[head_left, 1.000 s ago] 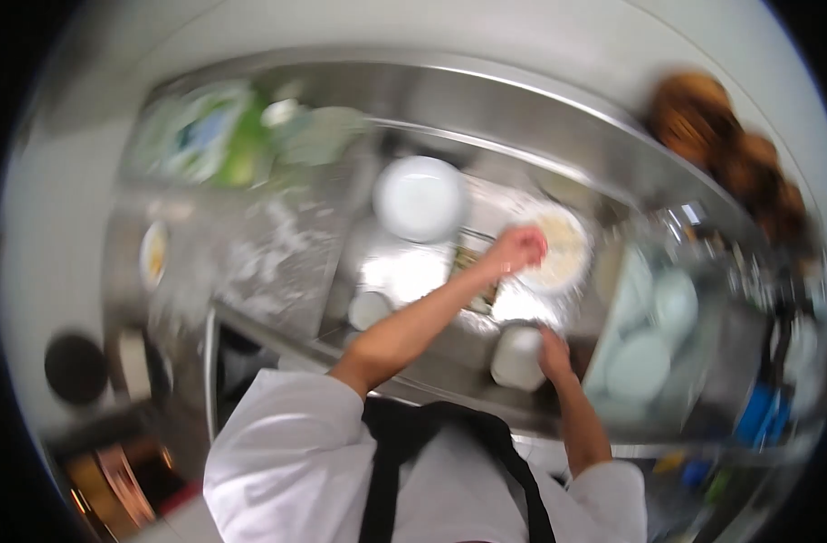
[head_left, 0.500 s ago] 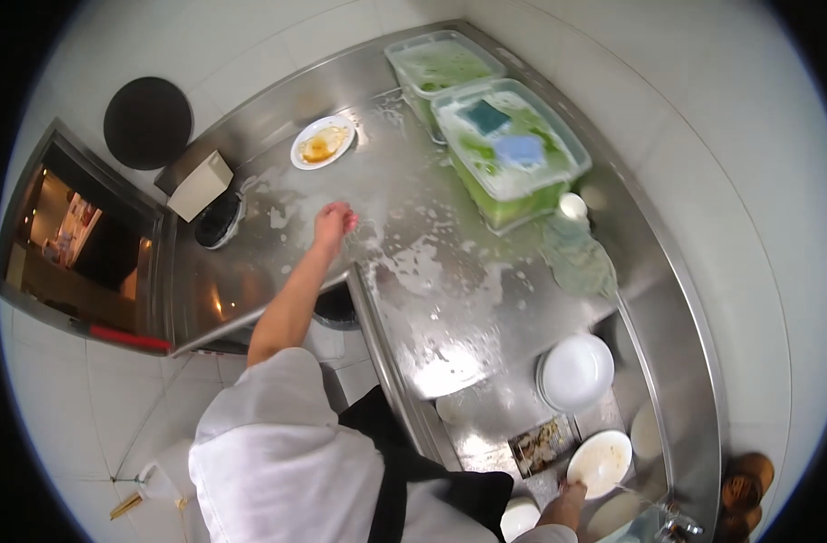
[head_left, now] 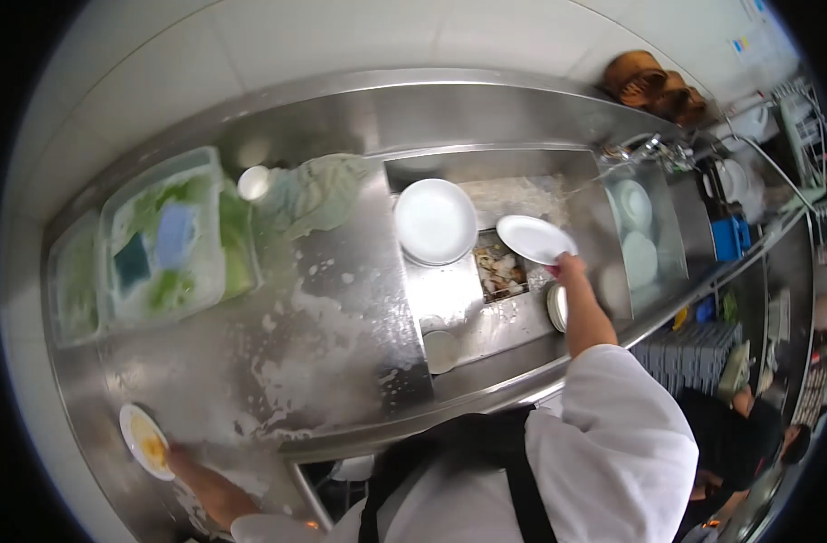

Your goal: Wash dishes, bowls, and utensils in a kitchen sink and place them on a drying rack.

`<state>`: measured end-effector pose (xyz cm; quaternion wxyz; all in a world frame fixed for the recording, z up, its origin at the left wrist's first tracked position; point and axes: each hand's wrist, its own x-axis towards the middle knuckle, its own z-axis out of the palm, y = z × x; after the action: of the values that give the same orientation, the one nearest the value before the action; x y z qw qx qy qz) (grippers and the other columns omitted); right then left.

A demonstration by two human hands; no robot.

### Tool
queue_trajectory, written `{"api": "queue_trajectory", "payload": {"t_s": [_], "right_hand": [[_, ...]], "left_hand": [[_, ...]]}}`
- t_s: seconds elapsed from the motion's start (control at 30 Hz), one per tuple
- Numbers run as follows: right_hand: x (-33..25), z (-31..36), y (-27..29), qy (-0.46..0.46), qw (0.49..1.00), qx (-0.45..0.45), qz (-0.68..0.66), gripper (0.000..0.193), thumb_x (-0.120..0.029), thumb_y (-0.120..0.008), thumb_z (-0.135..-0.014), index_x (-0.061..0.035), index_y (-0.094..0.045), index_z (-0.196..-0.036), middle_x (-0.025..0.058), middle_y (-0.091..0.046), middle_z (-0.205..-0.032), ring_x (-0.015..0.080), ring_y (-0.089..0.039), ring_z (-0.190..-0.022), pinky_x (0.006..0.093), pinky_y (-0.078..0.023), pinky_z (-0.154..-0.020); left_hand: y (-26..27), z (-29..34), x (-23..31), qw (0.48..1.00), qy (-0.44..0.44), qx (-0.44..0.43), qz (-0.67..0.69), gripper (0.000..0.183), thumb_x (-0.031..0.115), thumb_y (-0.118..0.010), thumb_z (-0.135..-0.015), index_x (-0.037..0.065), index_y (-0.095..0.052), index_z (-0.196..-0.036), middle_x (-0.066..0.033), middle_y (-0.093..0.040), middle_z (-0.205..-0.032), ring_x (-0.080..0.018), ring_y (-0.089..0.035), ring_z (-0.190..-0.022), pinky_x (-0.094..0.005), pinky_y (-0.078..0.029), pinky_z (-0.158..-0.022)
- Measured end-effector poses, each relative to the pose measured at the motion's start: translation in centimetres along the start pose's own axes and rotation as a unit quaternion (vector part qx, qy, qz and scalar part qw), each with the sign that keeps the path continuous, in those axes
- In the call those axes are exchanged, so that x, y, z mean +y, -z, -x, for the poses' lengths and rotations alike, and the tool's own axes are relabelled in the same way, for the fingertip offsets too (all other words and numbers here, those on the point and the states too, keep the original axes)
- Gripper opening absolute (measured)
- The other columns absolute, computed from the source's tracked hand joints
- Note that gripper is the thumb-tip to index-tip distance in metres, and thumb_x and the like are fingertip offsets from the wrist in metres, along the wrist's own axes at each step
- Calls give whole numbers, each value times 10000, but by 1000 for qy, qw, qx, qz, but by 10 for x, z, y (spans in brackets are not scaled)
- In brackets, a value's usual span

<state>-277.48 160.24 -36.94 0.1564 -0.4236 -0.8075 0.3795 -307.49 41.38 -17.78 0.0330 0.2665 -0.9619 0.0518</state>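
My right hand (head_left: pixel 570 268) grips the rim of a white oval plate (head_left: pixel 533 237), holding it above the sink beside a drain basket (head_left: pixel 501 274) of food scraps. A stack of round white plates (head_left: pixel 435 221) stands just left of that basket. At the far left, my left hand (head_left: pixel 181 463) is closed on the edge of another white oval plate (head_left: pixel 134 427), smeared with yellow-orange sauce. Its fingertips are partly hidden and small in the picture.
Two clear tubs hold green soapy water; a teal pad and blue sponge float in the larger tub (head_left: pixel 164 299). A wet cloth (head_left: pixel 321 192) and white cup (head_left: pixel 254 183) lie beside it. Dishes stand in a water-filled basin (head_left: pixel 665 262) at right. A person (head_left: pixel 735 443) is behind on the right.
My view has swung right. My left hand, apart from the sauce-smeared plate before, is now at its edge. My right hand still holds its plate, now nearer the drain basket.
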Motion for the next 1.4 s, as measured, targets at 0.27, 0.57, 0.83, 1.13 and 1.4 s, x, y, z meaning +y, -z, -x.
{"api": "queue_trajectory", "payload": {"t_s": [0.27,0.57,0.83,1.13,1.4], "right_hand": [[-95,-15,-42,-380,891,157,-192,213,-106,-554,-786,-32,-607,-978,137,-613,-917,274,-624,-858,422,-537,-674],[-214,-98,139,-156,905,-109,-381,192,-129,-559,-870,-1,-641,-989,91,-652,-891,176,-628,-836,300,-525,-740],[30,-79,253,-315,896,-83,-302,317,-266,-583,-881,6,-656,-1028,129,-676,-950,184,-633,-863,335,-513,-769],[-108,-47,375,-67,944,71,-316,195,-196,-595,-902,-53,-651,-1022,21,-646,-944,114,-592,-910,261,-452,-797],[14,-48,315,-82,967,191,-147,248,-162,-623,-871,14,-616,-1045,115,-641,-1035,205,-579,-997,319,-437,-895]], "left_hand": [[89,75,18,865,153,176,444,447,339,-499,-908,4,-572,-1196,-153,-649,-1046,-234,-616,-918,-353,-487,-815],[260,404,235,648,117,-74,749,537,121,-559,-815,-54,-431,-1306,-175,-538,-1264,-285,-561,-1114,-384,-469,-945],[167,549,600,610,-53,-392,687,437,46,-598,-864,16,-424,-1264,-153,-585,-1148,-235,-591,-1025,-366,-499,-869],[47,611,728,449,-13,-543,710,393,96,-497,-959,83,-383,-1335,-123,-585,-1175,-251,-628,-999,-399,-567,-808],[59,679,769,618,-241,-380,645,348,116,-510,-958,120,-455,-1302,-82,-613,-1129,-222,-638,-960,-362,-560,-790]]}}
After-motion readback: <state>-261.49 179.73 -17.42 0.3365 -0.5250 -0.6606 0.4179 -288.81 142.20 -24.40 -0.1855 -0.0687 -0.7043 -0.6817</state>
